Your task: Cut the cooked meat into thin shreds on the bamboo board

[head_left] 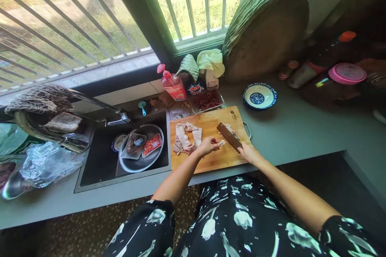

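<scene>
knife handle hidden in right hand (249,153), bottle labels unreadable

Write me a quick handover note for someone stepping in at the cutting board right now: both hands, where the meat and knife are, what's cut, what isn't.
Left hand: fingers pinching a small pale piece of meat on the wooden cutting board.
Right hand: gripping the cleaver, blade resting on the board beside that piece.
Meat: a pile of large uncut strips on the board's left half; a few smaller pieces behind the blade.
Done: seemingly only a few pieces cut off.
Left: most of the pile looks whole.
Nearby: sink to the left, holding a metal bowl with packaged food; blue-patterned bowl behind the board.
</scene>
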A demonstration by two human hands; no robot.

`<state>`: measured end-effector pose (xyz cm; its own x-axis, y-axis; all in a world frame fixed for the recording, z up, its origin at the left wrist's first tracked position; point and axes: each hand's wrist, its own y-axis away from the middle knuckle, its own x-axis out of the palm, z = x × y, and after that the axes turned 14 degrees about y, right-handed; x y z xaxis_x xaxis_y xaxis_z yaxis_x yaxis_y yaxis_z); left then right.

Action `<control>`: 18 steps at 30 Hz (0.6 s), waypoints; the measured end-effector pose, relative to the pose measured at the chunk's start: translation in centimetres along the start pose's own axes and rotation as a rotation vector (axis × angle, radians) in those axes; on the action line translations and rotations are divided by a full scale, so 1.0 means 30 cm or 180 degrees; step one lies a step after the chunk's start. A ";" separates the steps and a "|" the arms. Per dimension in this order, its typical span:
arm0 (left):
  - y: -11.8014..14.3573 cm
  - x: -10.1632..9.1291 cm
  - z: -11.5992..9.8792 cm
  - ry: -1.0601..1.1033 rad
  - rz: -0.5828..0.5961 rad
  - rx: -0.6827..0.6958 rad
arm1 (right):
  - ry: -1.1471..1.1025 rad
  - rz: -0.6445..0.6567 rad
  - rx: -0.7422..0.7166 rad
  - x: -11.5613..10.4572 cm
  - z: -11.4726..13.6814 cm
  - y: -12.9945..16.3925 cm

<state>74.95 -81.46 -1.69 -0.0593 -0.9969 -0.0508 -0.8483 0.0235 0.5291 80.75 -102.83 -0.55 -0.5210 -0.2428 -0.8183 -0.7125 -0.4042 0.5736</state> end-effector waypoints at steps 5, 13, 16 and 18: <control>-0.019 0.001 0.051 -0.0725 -0.0897 -0.0427 | 0.0062 -0.0087 -0.0094 -0.018 0.047 0.041; 0.035 0.013 0.153 -0.2116 -0.1357 0.1068 | 0.0260 -0.0073 -0.0360 -0.022 0.220 0.105; 0.035 0.021 0.198 -0.2374 -0.0939 0.1645 | 0.0324 -0.0121 -0.0370 -0.023 0.259 0.085; 0.025 0.019 0.227 -0.2384 -0.0742 0.1862 | 0.0372 -0.0158 -0.0405 -0.016 0.267 0.072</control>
<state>70.69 -81.50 -7.10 -0.0046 -0.6807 -0.7325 -0.9962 0.0666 -0.0557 75.71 -96.51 1.38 -0.4232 -0.3177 -0.8485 -0.6667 -0.5249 0.5291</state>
